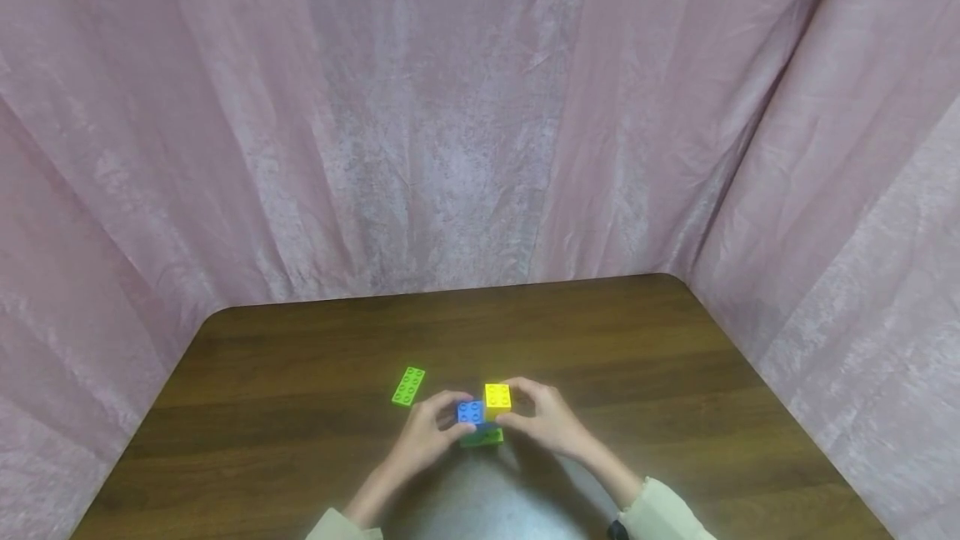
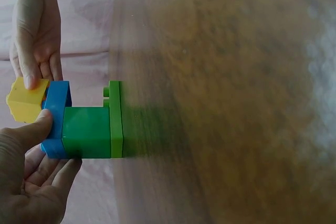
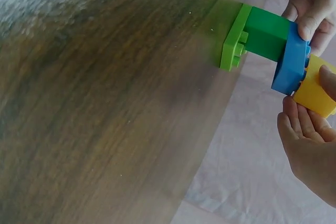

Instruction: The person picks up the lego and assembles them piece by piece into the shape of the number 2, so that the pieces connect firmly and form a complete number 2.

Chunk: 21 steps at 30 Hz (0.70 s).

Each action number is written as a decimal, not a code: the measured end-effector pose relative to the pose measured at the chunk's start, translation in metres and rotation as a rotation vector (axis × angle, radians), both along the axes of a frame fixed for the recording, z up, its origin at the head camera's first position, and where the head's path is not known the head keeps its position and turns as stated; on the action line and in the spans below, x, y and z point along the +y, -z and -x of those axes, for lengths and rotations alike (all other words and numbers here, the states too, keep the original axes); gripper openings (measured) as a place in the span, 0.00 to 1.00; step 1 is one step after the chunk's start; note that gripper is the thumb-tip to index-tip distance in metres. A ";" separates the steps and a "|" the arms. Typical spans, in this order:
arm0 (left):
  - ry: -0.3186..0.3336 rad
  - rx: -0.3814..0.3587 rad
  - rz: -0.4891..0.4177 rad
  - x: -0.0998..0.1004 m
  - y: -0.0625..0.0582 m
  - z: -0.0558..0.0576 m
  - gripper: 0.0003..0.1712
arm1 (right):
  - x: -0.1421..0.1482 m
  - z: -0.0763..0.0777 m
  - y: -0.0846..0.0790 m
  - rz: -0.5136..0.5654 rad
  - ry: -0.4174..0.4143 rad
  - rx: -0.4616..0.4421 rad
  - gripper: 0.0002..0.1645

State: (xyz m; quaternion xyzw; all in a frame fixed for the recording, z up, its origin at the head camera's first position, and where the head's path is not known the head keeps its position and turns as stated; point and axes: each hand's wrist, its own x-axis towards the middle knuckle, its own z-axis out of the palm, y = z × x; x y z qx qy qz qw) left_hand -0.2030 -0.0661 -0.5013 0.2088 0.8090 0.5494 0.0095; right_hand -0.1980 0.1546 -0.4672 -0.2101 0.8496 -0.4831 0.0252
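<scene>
A small tower of toy building bricks stands between the two hands: a light green plate [image 1: 492,437] at the bottom, a dark green brick [image 2: 86,132] on it, and a longer blue brick [image 1: 470,413] across the top. My left hand [image 1: 427,432] grips the blue brick's left end between thumb and fingers. On the right, my right hand [image 1: 553,422] pinches a yellow brick [image 1: 497,399] at the blue brick's right end. In the left wrist view the yellow brick leans slightly against the blue studs; whether it is fully seated I cannot tell.
Another light green plate [image 1: 408,387] with studs up lies on the brown wooden table [image 1: 600,340], beyond the left hand. Pink curtains [image 1: 450,123] hang behind the table and along its sides.
</scene>
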 end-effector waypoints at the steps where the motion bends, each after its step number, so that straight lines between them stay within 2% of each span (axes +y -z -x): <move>1: -0.001 0.000 0.001 0.000 0.000 0.000 0.21 | 0.000 0.001 0.001 -0.001 0.001 0.000 0.26; 21: -0.003 0.006 0.006 0.000 -0.004 -0.001 0.20 | 0.002 0.009 0.000 -0.118 -0.087 0.124 0.27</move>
